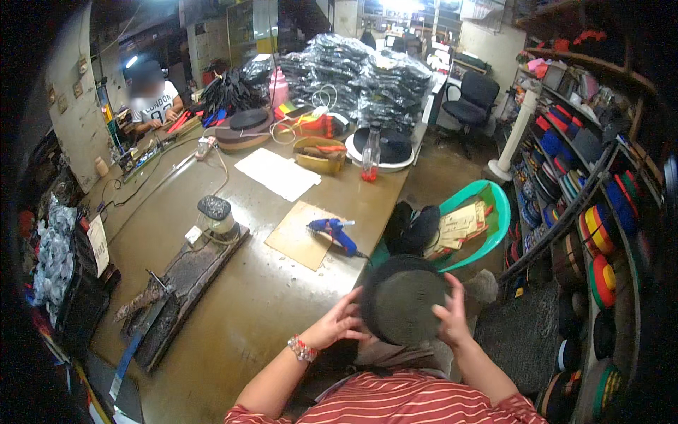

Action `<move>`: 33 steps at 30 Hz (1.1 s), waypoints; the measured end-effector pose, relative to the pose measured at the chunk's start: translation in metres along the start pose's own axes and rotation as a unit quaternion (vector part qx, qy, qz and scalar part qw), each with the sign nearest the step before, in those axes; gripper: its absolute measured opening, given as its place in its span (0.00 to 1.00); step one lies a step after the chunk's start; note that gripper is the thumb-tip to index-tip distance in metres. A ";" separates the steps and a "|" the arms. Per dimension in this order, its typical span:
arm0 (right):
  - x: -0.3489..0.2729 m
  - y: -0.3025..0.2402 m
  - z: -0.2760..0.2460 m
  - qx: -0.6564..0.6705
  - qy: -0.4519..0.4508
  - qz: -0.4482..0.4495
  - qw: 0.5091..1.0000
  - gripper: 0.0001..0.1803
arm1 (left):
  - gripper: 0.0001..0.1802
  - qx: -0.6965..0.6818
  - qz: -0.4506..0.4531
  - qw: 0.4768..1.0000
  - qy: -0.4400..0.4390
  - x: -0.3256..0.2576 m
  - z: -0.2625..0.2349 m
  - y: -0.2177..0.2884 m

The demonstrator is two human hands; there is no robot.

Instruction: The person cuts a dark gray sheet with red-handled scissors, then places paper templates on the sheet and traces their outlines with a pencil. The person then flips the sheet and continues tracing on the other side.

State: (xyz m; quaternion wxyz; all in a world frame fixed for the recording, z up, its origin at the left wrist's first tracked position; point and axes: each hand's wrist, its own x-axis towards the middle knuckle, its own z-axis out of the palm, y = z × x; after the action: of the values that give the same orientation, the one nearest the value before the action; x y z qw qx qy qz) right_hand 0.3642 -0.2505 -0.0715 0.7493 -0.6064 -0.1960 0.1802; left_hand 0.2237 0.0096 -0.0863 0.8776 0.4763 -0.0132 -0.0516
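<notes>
A flat round roll of black webbing [404,300] is held up just off the table's near right edge, its broad face turned toward me. My left hand [337,324] has its fingers against the roll's left side. On the opposite side my right hand [452,314] grips the rim, thumb toward the face and fingers partly hidden behind. Beyond the roll, a blue glue gun [335,233] lies on a sheet of brown cardboard [296,244].
A wooden board [187,297] with a metal blade lies left on the table. A green tub [500,212] with tan pieces stands right of the table. Shelves of coloured webbing rolls [600,233] line the right. Plastic-wrapped black packs [346,78] are piled behind; a person [159,102] sits far left.
</notes>
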 end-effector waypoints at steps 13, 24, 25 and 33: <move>0.010 0.020 0.081 -0.280 0.071 -0.061 0.955 0.47 | 0.38 0.259 0.177 0.927 0.208 0.007 -0.006 -0.010; -0.203 0.039 -0.171 -0.016 0.478 0.029 0.877 0.36 | 0.30 0.062 0.017 0.968 0.244 0.010 -0.018 0.003; -0.244 0.049 -0.192 -0.001 0.572 0.009 0.820 0.36 | 0.29 0.059 0.018 0.979 0.196 0.011 -0.025 0.004; -0.509 0.041 -0.311 -0.039 0.885 -0.198 0.420 0.32 | 0.26 0.048 0.030 0.994 0.090 0.001 -0.077 -0.001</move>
State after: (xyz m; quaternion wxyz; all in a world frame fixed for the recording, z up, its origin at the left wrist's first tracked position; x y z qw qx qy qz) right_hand 0.0851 -0.7618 -0.2087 0.5002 -0.4049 0.4535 -0.6167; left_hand 0.2301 0.0728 -0.1292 0.8525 0.5201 0.0493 0.0187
